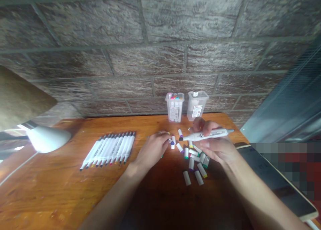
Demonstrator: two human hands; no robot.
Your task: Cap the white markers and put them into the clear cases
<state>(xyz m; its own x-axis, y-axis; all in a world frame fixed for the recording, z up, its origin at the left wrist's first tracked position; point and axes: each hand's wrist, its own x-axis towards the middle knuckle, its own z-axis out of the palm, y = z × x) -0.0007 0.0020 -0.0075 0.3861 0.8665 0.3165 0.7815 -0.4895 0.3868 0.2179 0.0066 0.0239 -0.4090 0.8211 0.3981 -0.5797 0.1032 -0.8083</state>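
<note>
My right hand (218, 144) is closed around a white marker (210, 135), held sideways over the table. Both ends of the marker are uncapped, with a dark tip to the left and a grey tip to the right. Left of it, my left hand (155, 145) has its fingers pinched together at a white marker cap (172, 145) with a blue-purple end; the fingertips are partly hidden. Below and between the hands lie several loose white caps (191, 163) with coloured ends. A row of uncapped white markers (108, 150) lies side by side on the left.
Against the brick wall (160, 61) stand a clear case (175, 107) with coloured caps showing and another clear case (197, 106). A lamp (47, 138) is at the left of the wooden table (57, 189). A dark-screened device (273, 181) lies at the right.
</note>
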